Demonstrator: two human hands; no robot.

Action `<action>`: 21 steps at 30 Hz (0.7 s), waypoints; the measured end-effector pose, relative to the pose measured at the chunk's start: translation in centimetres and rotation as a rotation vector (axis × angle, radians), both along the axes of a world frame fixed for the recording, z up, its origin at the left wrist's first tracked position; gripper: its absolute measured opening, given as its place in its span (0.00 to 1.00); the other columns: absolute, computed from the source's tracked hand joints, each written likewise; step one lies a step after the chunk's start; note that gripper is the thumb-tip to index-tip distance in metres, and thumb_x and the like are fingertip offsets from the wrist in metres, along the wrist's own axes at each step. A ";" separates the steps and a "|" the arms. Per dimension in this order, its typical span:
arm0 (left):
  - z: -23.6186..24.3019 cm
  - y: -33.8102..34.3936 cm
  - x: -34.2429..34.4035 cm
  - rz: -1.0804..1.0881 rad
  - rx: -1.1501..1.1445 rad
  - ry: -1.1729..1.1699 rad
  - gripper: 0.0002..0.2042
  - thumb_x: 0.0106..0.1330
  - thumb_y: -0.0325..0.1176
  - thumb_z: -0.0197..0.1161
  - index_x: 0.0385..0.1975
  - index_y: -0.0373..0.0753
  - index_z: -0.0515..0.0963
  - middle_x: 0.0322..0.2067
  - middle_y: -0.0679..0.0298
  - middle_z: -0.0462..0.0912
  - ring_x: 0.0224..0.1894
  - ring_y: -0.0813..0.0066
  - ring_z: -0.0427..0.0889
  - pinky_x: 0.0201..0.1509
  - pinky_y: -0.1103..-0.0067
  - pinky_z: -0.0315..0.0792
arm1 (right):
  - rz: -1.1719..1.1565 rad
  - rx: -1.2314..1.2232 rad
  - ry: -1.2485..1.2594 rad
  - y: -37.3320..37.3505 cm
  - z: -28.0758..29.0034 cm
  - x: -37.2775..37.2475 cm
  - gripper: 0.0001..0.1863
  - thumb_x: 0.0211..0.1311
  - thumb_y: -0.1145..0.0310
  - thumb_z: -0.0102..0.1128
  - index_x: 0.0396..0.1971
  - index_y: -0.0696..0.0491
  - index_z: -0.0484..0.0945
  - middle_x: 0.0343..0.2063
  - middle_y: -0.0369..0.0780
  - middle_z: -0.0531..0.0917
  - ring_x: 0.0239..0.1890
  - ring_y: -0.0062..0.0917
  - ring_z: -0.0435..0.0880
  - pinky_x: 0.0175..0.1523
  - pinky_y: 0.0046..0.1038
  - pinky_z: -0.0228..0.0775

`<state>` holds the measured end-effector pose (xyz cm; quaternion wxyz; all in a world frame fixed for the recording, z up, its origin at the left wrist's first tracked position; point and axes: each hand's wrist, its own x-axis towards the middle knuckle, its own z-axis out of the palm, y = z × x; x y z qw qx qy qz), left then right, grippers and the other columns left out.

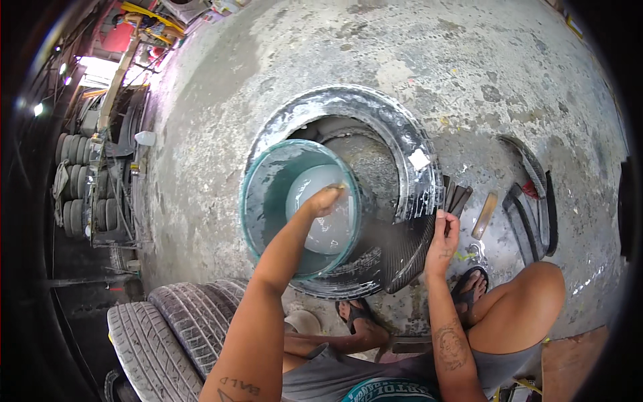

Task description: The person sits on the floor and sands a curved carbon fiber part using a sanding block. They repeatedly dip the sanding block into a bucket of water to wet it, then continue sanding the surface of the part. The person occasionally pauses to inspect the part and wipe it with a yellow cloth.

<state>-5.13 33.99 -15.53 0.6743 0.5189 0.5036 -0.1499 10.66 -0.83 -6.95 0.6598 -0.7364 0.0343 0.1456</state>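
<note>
A black tyre [402,141] smeared with white lather lies flat on the concrete floor. A teal bucket [258,201] of cloudy whitish water sits over the tyre's left side. My left hand [325,199] reaches into the bucket at the water's surface, fingers closed around a small yellowish thing, likely a sponge, mostly hidden. My right hand [443,231] rests on the tyre's right sidewall by the tread, fingers gripping the edge.
Two worn tyres [157,342] lie at lower left. A wooden-handled tool [483,216] and dark rubber strips [536,194] lie to the right of the tyre. My sandalled feet [472,285] are planted near the tyre. A rack of stacked tyres [77,187] stands far left.
</note>
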 end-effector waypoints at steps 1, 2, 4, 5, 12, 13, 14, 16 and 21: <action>3.5 -1.6 2.1 0.059 -0.044 -0.087 0.18 0.75 0.30 0.62 0.61 0.33 0.77 0.52 0.56 0.86 0.55 0.62 0.85 0.58 0.64 0.82 | -0.019 -0.038 -0.038 -0.7 -1.3 0.8 0.14 0.77 0.59 0.61 0.41 0.57 0.78 0.39 0.37 0.79 0.44 0.25 0.75 0.57 0.28 0.67; 7.9 -3.0 3.4 0.128 -0.083 -0.164 0.17 0.76 0.31 0.60 0.61 0.33 0.75 0.51 0.56 0.86 0.54 0.61 0.86 0.58 0.62 0.83 | -0.054 -0.026 -0.046 -0.9 -1.6 1.4 0.15 0.78 0.58 0.60 0.42 0.57 0.78 0.39 0.37 0.79 0.44 0.25 0.75 0.56 0.29 0.67; 12.9 -3.1 1.1 0.246 -0.060 -0.300 0.17 0.78 0.33 0.59 0.62 0.32 0.74 0.51 0.56 0.86 0.54 0.59 0.86 0.58 0.59 0.84 | -0.103 0.033 -0.038 -0.6 -0.9 1.3 0.15 0.79 0.58 0.59 0.44 0.57 0.78 0.39 0.37 0.79 0.44 0.26 0.76 0.56 0.29 0.68; 15.1 -2.8 -0.9 0.288 -0.015 -0.366 0.17 0.78 0.33 0.58 0.62 0.32 0.73 0.51 0.56 0.85 0.54 0.57 0.86 0.58 0.57 0.84 | -0.069 0.029 -0.034 -0.2 -1.1 1.0 0.16 0.80 0.57 0.56 0.46 0.56 0.78 0.40 0.37 0.80 0.44 0.27 0.76 0.56 0.30 0.69; 26.9 -14.1 0.5 0.338 0.383 -0.564 0.20 0.79 0.40 0.60 0.61 0.32 0.74 0.52 0.51 0.86 0.52 0.59 0.88 0.59 0.67 0.82 | -0.072 0.052 -0.133 0.4 -2.2 1.2 0.11 0.79 0.63 0.53 0.49 0.55 0.77 0.42 0.42 0.81 0.46 0.32 0.80 0.57 0.33 0.71; 27.6 -16.4 1.6 0.240 0.502 -0.559 0.20 0.79 0.40 0.60 0.61 0.32 0.74 0.53 0.51 0.86 0.52 0.59 0.88 0.60 0.68 0.81 | -0.090 0.016 -0.197 0.2 -3.0 1.8 0.10 0.80 0.63 0.52 0.50 0.53 0.77 0.40 0.36 0.80 0.42 0.23 0.78 0.53 0.27 0.71; 28.0 -18.3 2.0 0.158 0.633 -0.535 0.20 0.79 0.41 0.61 0.61 0.32 0.75 0.53 0.52 0.86 0.52 0.58 0.88 0.60 0.70 0.80 | -0.083 0.013 -0.172 0.2 -2.6 1.6 0.11 0.80 0.64 0.52 0.50 0.54 0.77 0.40 0.39 0.81 0.43 0.27 0.79 0.54 0.29 0.71; 27.8 -21.8 4.1 -0.219 0.977 -0.332 0.20 0.75 0.31 0.63 0.63 0.34 0.75 0.57 0.51 0.84 0.55 0.56 0.86 0.60 0.67 0.79 | -0.070 0.004 -0.126 0.4 -1.5 1.3 0.11 0.78 0.66 0.53 0.49 0.57 0.77 0.42 0.44 0.81 0.45 0.33 0.80 0.56 0.34 0.72; 19.4 -29.7 4.8 -0.551 1.333 -0.661 0.35 0.57 0.16 0.61 0.70 0.28 0.66 0.68 0.39 0.70 0.72 0.42 0.68 0.75 0.58 0.63 | -0.085 0.038 -0.174 0.7 -2.7 1.6 0.11 0.77 0.66 0.53 0.49 0.57 0.77 0.42 0.45 0.82 0.42 0.36 0.81 0.53 0.36 0.74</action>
